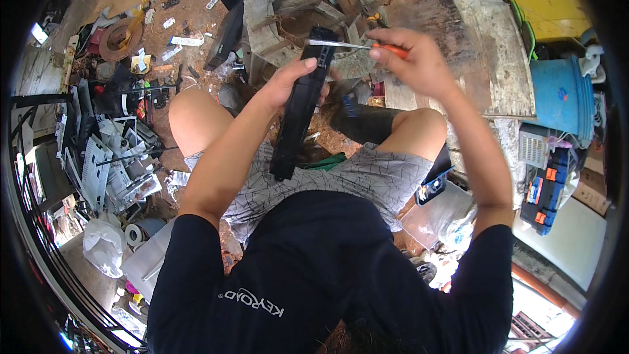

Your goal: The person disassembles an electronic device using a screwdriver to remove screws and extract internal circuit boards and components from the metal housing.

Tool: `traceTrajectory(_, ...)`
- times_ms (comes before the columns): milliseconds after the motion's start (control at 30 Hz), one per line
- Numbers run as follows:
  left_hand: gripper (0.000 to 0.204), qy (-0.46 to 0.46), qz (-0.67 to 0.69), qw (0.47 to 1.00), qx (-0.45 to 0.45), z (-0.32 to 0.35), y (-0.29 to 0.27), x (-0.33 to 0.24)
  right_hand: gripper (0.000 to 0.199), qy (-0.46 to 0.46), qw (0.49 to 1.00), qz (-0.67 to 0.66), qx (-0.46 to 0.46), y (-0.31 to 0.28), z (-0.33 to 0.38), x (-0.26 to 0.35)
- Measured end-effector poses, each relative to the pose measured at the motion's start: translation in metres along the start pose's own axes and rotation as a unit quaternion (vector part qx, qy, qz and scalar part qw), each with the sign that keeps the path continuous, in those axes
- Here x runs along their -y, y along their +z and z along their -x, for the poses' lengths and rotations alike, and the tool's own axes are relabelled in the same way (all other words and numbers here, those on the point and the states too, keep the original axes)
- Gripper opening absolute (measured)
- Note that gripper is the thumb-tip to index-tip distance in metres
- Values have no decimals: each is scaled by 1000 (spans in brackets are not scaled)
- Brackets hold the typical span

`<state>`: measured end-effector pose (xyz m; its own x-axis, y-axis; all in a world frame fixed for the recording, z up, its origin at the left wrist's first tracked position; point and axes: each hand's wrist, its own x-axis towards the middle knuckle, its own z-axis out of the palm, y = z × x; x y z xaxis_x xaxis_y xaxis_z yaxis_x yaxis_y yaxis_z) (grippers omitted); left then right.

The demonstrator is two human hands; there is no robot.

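A long black plastic bar-shaped part [298, 121] stands tilted above my lap, its lower end by my shorts. My left hand [288, 84] is closed around its upper half, thumb on the near face and some fingers hidden behind. In my right hand [422, 62] is a screwdriver [391, 50] with an orange-red handle, pinched between thumb and fingers. Its metal shaft points left and crosses in front of the part's upper end. Whether the tip touches the plastic I cannot tell.
Beyond my knees stands a worn octagonal frame [259, 19] with sticks across it. Metal scraps [111, 164] pile up at the left, and small debris litters the ground. To the right are a blue bucket [557, 95], a yellow container [537, 0] and a black-and-blue toolbox [549, 190].
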<state>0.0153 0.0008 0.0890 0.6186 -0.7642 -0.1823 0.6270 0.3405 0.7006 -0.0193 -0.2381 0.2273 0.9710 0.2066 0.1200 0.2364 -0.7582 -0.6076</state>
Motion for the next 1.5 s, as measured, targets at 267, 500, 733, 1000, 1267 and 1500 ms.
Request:
traceTrajectory(267,62,181,91,967,-156,11,-33,-33,29,253,853,-384,-246,94,108,-34)
traceTrajectory(500,47,170,99,947,-254,7,-35,-41,31,279,917,-93,271,174,153,-102)
traceTrajectory(733,57,183,124,933,-285,9,-49,-39,38,407,809,69,419,283,104,-167)
traceTrajectory(1000,73,97,240,904,-341,-5,-58,-36,51,291,773,89,557,399,123,-252)
traceTrajectory(1267,66,44,209,901,-378,-27,-53,-35,51,190,819,137,524,419,137,-286)
traceTrajectory(1500,63,31,215,912,-349,-24,-50,-34,51,180,859,147,456,429,148,-305)
